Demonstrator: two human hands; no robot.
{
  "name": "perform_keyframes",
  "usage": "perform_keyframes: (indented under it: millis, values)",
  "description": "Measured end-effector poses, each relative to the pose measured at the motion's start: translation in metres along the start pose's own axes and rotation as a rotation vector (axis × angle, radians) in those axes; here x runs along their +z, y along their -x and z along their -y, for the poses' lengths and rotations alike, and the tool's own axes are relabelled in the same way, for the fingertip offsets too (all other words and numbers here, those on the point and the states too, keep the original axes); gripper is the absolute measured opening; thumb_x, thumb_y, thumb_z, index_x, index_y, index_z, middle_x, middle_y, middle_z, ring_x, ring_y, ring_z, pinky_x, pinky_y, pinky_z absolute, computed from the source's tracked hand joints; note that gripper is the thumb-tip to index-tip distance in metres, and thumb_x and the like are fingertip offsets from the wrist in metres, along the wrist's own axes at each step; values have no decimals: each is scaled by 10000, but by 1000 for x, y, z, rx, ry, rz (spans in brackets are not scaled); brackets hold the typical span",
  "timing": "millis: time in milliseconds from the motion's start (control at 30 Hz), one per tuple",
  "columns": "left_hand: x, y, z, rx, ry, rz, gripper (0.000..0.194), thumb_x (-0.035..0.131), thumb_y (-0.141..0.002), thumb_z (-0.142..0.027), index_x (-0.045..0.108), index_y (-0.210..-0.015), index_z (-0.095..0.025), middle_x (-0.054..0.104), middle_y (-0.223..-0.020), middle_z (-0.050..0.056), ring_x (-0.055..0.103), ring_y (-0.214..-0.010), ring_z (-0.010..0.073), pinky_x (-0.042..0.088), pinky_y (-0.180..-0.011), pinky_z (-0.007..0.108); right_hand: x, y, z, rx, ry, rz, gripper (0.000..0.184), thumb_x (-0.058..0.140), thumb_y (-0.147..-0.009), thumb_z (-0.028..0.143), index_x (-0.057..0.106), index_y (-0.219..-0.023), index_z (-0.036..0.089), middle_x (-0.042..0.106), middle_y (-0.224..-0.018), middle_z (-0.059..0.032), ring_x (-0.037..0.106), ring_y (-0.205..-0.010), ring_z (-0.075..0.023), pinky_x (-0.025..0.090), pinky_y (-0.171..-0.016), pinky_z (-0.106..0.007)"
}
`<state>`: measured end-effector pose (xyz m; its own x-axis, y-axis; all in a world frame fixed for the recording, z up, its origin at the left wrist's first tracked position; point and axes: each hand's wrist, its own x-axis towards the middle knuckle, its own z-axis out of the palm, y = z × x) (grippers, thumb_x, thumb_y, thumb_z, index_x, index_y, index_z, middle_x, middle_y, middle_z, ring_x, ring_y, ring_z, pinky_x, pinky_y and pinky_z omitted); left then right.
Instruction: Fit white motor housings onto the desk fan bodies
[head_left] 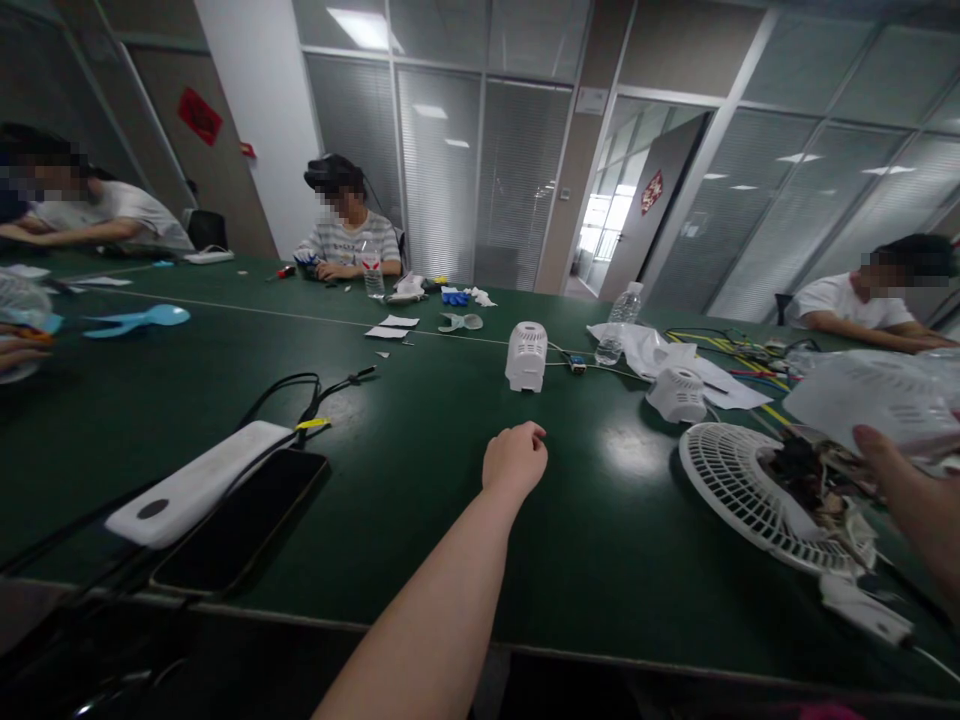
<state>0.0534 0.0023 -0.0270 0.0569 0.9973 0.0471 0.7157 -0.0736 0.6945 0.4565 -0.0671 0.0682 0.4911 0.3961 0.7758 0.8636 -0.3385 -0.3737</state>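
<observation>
Green table point(600, 560), white housing point(527, 355) upright

Left hand point(516, 460) bare, compact, knuckles rounded; wrist narrow, bare. Left forearm point(435, 610) bare, smooth, slim, tapering toward wrist. Right hand point(919, 510) bare, partly cut off at view's edge; thumb tip rounded.

Place: office meeting room | long green table point(420, 400) | blind-lined glass partitions point(480, 170) | ceiling light panels point(361, 30) | people seated around, electrical wires point(739, 352) and fan grille point(724, 480) on tabletop
</observation>
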Motion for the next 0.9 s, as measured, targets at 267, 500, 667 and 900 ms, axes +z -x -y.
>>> perform_keyframes:
  millis: [267,500,667,900]
  values:
    - [-2,3,-4,-27,-6,10,271,527,-893,-293,624,-1142,-338,691,-1125,19,642,-1008,230,529,-802,344,45,-40,89,-150,-133,191,798,620,-742,596,432,-1345,108,546,-1265,-203,542,-1113,-330,408,-902,-401]
    - [-4,2,-7,-22,-30,14,275,524,-893,-291,634,-1143,-324,704,-1107,22,651,-994,226,518,-792,328,123,-56,119,17,-130,334,814,500,-848,577,239,-1360,1,421,-1326,-312,420,-1193,-304,334,-920,-363]
    - [-4,-1,-7,-16,-31,8,271,515,-898,-289,633,-1138,-334,703,-1102,5,648,-996,217,513,-797,327,156,-43,114,55,-90,483,834,548,-849,542,230,-1386,-11,401,-1338,-326,430,-1184,-293,367,-898,-359]
    - [-2,-3,-6,-31,-13,15,290,535,-883,-271,626,-1151,-334,697,-1118,3,645,-997,214,522,-786,322,169,-37,98,-32,4,634,642,583,-896,478,440,-1315,13,522,-1241,-279,570,-1071,-303,508,-816,-447]
